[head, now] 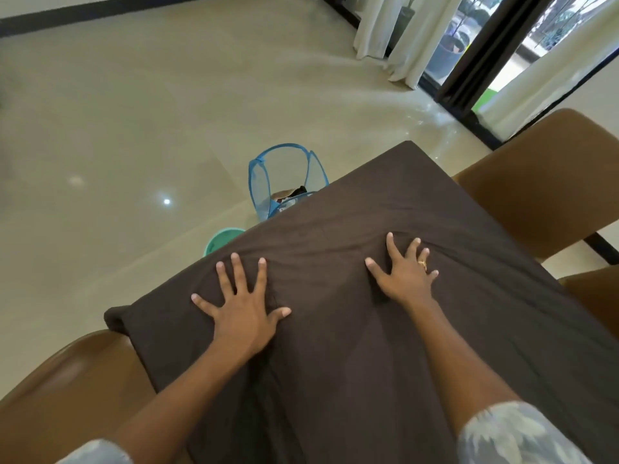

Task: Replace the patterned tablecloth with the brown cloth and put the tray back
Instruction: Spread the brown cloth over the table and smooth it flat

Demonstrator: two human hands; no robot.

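1. The brown cloth (385,329) is spread over the table, filling the lower right of the frame; wrinkles are noted.
2. The left hand (243,306) and right hand (403,272) are pressed flat on it, fingers splayed straight, grasping nothing.
3. A blue mesh hamper (284,179) is seen beyond the table's far edge, at centre frame.

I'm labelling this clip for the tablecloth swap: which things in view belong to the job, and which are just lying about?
Job in hand:
brown cloth, spread out and wrinkled
left hand and right hand, both pressing flat on it

Lying about:
blue mesh hamper, contents unclear
green basin
brown chairs
curtains
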